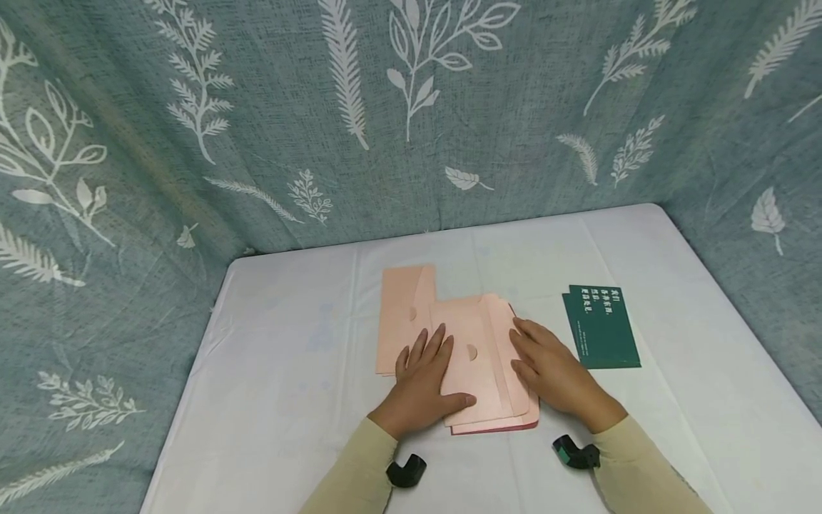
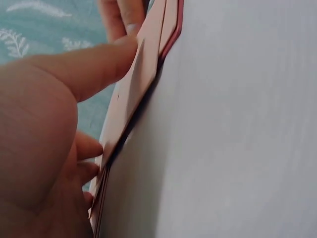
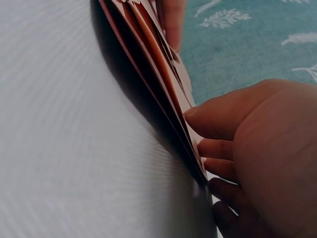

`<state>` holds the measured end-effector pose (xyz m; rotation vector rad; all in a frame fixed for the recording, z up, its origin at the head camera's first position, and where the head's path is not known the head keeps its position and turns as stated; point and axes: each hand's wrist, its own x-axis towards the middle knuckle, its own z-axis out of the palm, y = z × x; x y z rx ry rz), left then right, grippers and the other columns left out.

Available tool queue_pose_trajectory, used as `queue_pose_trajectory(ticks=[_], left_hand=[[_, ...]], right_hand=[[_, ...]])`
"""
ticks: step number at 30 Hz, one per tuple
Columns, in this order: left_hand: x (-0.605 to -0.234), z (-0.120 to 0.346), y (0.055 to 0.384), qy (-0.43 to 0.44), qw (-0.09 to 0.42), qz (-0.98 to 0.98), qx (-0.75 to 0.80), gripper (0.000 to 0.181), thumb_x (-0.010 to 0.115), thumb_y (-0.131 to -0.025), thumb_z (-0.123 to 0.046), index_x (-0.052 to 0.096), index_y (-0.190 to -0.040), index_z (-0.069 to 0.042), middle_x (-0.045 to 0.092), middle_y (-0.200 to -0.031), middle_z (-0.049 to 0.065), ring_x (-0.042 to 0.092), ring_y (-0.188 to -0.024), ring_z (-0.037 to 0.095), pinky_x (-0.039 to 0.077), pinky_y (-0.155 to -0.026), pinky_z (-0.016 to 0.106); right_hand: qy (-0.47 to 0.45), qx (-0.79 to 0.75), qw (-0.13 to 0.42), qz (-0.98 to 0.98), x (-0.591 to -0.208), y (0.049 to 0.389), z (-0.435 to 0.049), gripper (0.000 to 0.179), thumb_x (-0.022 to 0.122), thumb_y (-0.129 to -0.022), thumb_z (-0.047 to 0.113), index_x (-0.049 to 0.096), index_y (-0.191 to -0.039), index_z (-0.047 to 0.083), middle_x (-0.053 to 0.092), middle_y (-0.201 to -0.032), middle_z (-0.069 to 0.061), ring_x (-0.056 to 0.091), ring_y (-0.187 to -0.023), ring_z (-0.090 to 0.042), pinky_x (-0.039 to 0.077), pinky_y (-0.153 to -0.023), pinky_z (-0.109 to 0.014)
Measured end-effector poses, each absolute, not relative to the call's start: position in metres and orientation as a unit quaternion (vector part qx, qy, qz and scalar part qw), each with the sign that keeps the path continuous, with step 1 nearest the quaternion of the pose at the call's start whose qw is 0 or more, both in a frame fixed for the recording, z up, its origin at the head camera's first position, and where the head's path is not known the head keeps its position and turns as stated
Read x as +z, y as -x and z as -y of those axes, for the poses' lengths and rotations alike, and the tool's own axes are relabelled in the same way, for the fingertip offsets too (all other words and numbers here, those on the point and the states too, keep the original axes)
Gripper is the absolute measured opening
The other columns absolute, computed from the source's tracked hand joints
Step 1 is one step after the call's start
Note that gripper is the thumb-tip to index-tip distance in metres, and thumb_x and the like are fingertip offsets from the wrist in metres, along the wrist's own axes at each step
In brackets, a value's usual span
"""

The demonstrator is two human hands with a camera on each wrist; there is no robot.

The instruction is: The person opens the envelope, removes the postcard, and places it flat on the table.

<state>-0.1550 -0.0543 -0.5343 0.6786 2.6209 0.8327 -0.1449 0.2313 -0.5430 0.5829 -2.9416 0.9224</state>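
A pale pink envelope [image 1: 472,392] with a folded flap and a small half-round slit lies on the table. Beneath it another pink layer and a dark red edge [image 1: 494,431] show at the bottom. My left hand [image 1: 424,382] rests on the envelope's left side with fingers spread and thumb extended. On the right, my right hand [image 1: 555,368] touches the flap edge with its fingertips. The right wrist view has the stacked layers [image 3: 163,74] standing a little apart along that edge. No thing is gripped by either hand.
More pink envelopes [image 1: 399,307] lie behind and to the left, partly under the left fingers. Two dark green printed cards or booklets [image 1: 606,332] overlap at the right. A patterned green curtain [image 1: 276,128] borders the white table [image 1: 270,343].
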Motion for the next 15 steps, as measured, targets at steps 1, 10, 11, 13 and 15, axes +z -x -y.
queue_pose_trajectory(ticks=[1,10,11,13,15], left_hand=[[-0.534,0.051,0.154,-0.230,0.151,-0.916,0.293,0.107,0.074,-0.097,-0.061,0.023,-0.173,-0.006,0.002,-0.182,0.003,-0.009,-0.165,0.027,-0.003,-0.125,0.061],[-0.535,0.025,0.150,-0.196,0.121,-0.930,0.288,0.106,0.077,-0.098,-0.056,0.026,-0.171,0.001,0.005,-0.181,0.013,-0.003,-0.166,0.030,0.001,-0.125,0.064],[-0.535,0.022,0.150,-0.194,0.119,-0.932,0.284,0.106,0.077,-0.098,-0.056,0.026,-0.171,0.001,0.004,-0.181,0.013,-0.003,-0.166,0.031,0.001,-0.124,0.065],[-0.536,0.018,0.150,-0.188,0.113,-0.935,0.277,0.106,0.077,-0.097,-0.057,0.027,-0.170,0.001,0.004,-0.181,0.014,-0.002,-0.165,0.032,0.000,-0.124,0.067],[-0.537,0.013,0.149,-0.184,0.106,-0.939,0.270,0.106,0.077,-0.097,-0.058,0.028,-0.170,0.002,0.004,-0.181,0.016,-0.001,-0.165,0.033,0.000,-0.123,0.069]], right_hand=[[-0.186,0.294,0.002,0.938,-0.543,0.145,-0.232,0.056,0.072,-0.105,0.011,0.053,-0.154,-0.010,0.041,-0.167,-0.024,0.038,-0.153,-0.045,0.038,-0.117,-0.061],[-0.179,0.294,-0.005,0.939,-0.541,0.145,-0.231,0.056,0.070,-0.106,0.013,0.053,-0.155,-0.009,0.041,-0.167,-0.023,0.037,-0.154,-0.044,0.038,-0.118,-0.060],[-0.178,0.294,-0.006,0.939,-0.540,0.145,-0.231,0.056,0.070,-0.106,0.013,0.053,-0.155,-0.009,0.041,-0.167,-0.023,0.037,-0.154,-0.044,0.038,-0.118,-0.060],[-0.178,0.294,-0.006,0.939,-0.540,0.146,-0.231,0.056,0.070,-0.106,0.013,0.053,-0.155,-0.009,0.041,-0.167,-0.023,0.037,-0.154,-0.044,0.038,-0.118,-0.060],[-0.178,0.295,-0.005,0.939,-0.540,0.146,-0.232,0.055,0.070,-0.107,0.012,0.053,-0.155,-0.008,0.041,-0.167,-0.024,0.037,-0.154,-0.044,0.038,-0.118,-0.060]])
